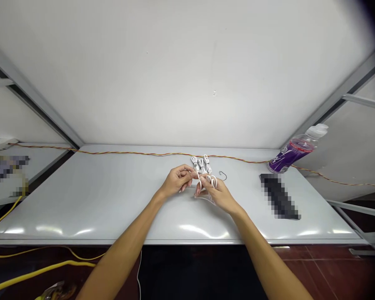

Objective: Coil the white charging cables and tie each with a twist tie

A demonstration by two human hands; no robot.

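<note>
A white cable (211, 180) is coiled in loops between the fingers of my right hand (220, 195), which is closed around it. A stretch of the cable hangs below that hand. My left hand (178, 179) is closed too, its thumb and forefinger pinching a part of the same cable just left of the coil. Both hands are close together over the middle of the white table (112, 196). Right behind them lie several white cable bundles (207, 164), folded and tied. A short, bent black tie or wire (224, 176) lies right of the bundles.
A bottle with a purple label (286, 156) leans at the back right, near a blurred dark flat object (279, 198). A twisted red-yellow wire (128, 153) runs along the table's back edge, below a white panel (175, 83). Yellow cables (43, 273) hang at the lower left.
</note>
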